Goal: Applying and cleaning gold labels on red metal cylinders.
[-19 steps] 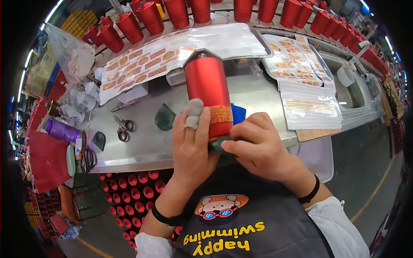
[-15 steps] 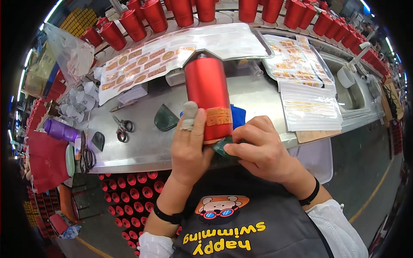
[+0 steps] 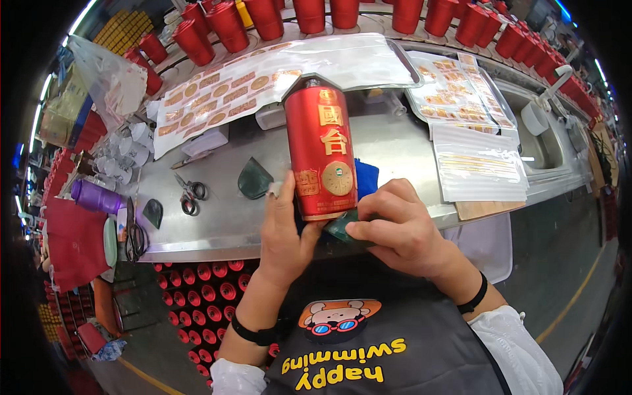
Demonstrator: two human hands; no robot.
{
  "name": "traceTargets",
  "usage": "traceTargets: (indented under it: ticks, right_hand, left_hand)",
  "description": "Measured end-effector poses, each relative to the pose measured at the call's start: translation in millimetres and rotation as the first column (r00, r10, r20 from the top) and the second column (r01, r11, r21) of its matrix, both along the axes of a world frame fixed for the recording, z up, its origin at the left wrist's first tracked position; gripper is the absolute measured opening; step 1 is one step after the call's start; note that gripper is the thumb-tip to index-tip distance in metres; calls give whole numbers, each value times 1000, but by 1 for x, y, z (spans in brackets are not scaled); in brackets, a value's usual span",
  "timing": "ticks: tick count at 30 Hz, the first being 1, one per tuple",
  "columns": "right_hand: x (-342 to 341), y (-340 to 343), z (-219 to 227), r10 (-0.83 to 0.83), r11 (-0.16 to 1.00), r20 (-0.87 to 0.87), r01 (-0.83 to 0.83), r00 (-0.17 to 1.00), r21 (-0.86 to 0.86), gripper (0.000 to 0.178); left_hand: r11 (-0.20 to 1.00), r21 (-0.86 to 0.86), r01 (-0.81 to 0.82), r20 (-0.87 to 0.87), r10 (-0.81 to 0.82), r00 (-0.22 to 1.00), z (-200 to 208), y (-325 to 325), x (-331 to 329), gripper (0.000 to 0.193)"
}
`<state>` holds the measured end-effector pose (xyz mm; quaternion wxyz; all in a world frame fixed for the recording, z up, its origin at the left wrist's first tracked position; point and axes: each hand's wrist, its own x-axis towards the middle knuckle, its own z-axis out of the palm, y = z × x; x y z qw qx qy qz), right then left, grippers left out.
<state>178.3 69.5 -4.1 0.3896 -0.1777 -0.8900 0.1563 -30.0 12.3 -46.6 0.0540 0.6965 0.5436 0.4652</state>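
Note:
A glossy red bottle (image 3: 306,135) leans away from me over the steel bench, its neck at the far end in an angular grey rest. Its upper face now carries gold lettering, a round gold emblem and a gold decal strip. My left hand (image 3: 282,230) grips the bottle's lower left side, with a pale wrap on one finger. Beside its base on the right, my right hand (image 3: 401,227) pinches a dark green scraper (image 3: 340,228). A blue cloth (image 3: 366,178) lies just behind the bottle, partly hidden.
A decal sheet (image 3: 197,99) covers the back of the bench. Scissors (image 3: 191,193) and another green scraper (image 3: 254,179) lie left. At right are a decal tray (image 3: 454,89), white strips (image 3: 477,164) and a sink (image 3: 543,138). Red bottles (image 3: 266,20) line the conveyor behind.
The bottle has been turned about its long axis, bringing the lettering and round emblem up and the strip to the left. Bottles on the conveyor have shifted right.

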Motion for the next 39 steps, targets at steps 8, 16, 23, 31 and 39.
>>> traceTargets:
  ticks: [8,16,23,31,39]
  right_hand:
    - [1,3,-4,51,999,-14,-51,999,-18,36]
    - [3,5,-8,38,999,-35,-39,999,-27,33]
    - [4,6,-9,66,997,-24,-67,998,-41,34]
    - [6,9,-12,89,994,-61,-92,994,-51,36]
    - [8,11,-17,105,991,-70,-110,992,-71,41]
  left_hand:
    - [1000,-18,5,-24,-5,1000,-1,6,0,77]
    - [998,62,-23,-368,44,929,2,9,1,77]
    - [998,46,-41,-218,50,975,4,3,0,85]
    - [1000,1,16,-67,-15,998,5,7,0,80]
    - [994,103,-28,-261,54,964,0,11,3,79]
